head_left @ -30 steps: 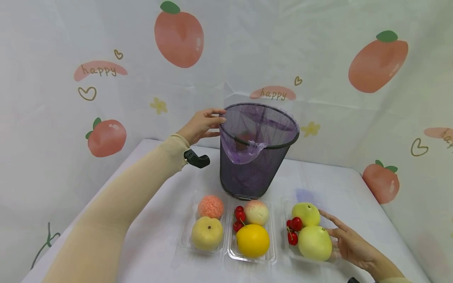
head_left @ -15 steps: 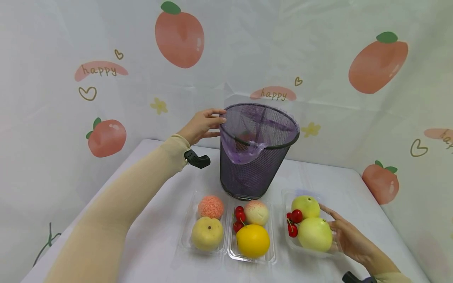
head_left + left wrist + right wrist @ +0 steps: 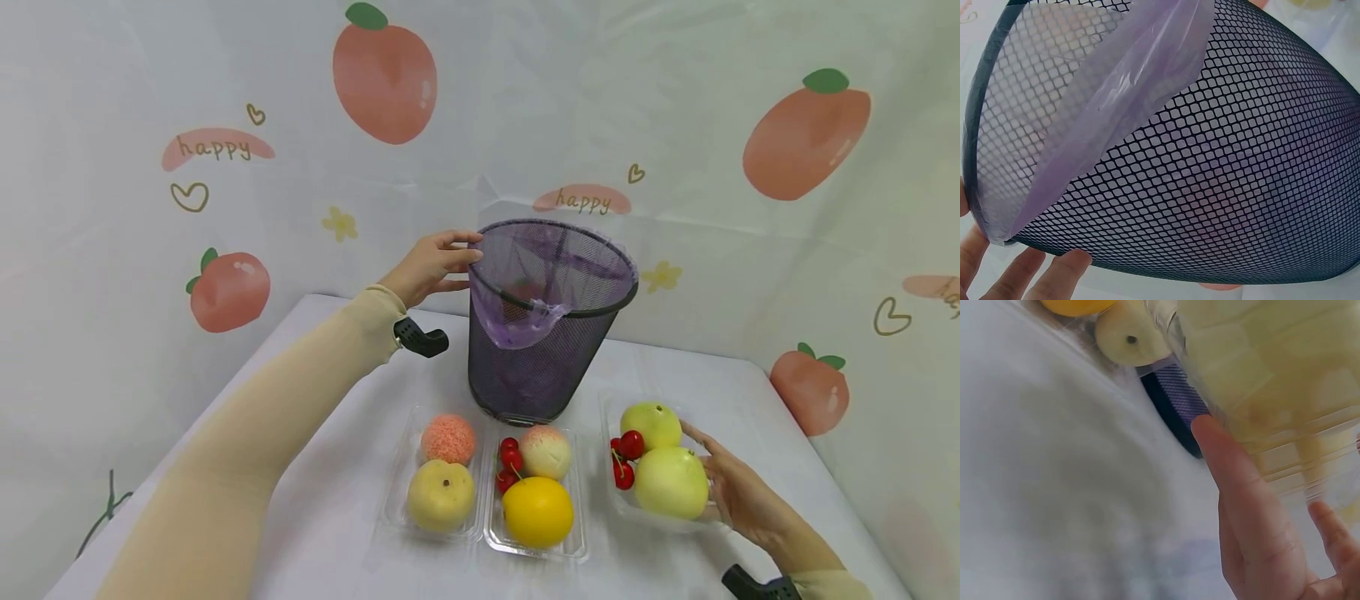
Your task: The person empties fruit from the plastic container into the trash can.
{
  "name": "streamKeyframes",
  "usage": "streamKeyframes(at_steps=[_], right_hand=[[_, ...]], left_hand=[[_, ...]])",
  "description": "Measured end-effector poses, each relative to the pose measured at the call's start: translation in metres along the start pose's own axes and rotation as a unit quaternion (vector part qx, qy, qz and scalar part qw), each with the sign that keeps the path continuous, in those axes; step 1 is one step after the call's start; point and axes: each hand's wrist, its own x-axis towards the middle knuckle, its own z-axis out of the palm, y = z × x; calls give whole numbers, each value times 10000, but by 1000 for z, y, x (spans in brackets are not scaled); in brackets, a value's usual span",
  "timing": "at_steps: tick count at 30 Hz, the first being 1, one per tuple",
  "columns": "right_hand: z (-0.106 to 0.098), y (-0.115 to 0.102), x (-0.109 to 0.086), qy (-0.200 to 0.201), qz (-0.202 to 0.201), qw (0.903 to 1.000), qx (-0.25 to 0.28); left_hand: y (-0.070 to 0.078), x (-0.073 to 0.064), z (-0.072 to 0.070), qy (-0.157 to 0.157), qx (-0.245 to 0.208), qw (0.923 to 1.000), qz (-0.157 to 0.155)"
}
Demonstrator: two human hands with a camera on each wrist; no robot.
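Note:
My left hand [image 3: 431,268] holds the upper left rim of a black wire mesh bin [image 3: 536,358] lined with a thin purple bag [image 3: 513,325]. In the left wrist view its fingers lie along the mesh below the rim. My right hand [image 3: 746,500] grips the right side of a clear plastic tray [image 3: 626,507], its base above the table. Inside are two pale green round fruits, a bigger one [image 3: 671,483] in front and a smaller one [image 3: 651,427] behind, with red cherries [image 3: 624,475] at the left. The right wrist view shows the tray's ridged side [image 3: 1297,450] between the fingers.
Two more clear trays stand before the bin. The left holds an orange rough ball [image 3: 448,439] and a yellowish round fruit [image 3: 441,496]. The middle one has a lemon [image 3: 537,512], a peach [image 3: 546,452] and cherries [image 3: 510,460]. A printed cloth [image 3: 465,100] hangs close behind.
My right hand has raised the tray of green fruits off the table, and it sits higher in the head view. The left hand stays at the bin.

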Motion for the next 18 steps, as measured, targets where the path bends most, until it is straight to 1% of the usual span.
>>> streamKeyframes(at_steps=[6,12,18], right_hand=[[0,-8,-1,-338,-229,9990,201],[0,-18,-2,-509,-473,9974,165],[2,-30,-4,-557,-454,9970,272]], left_hand=[[0,1,-1,-25,-1,10000,5],[1,0,0,-24,-16,10000,-13],[1,0,0,-36,-21,10000,-37]])
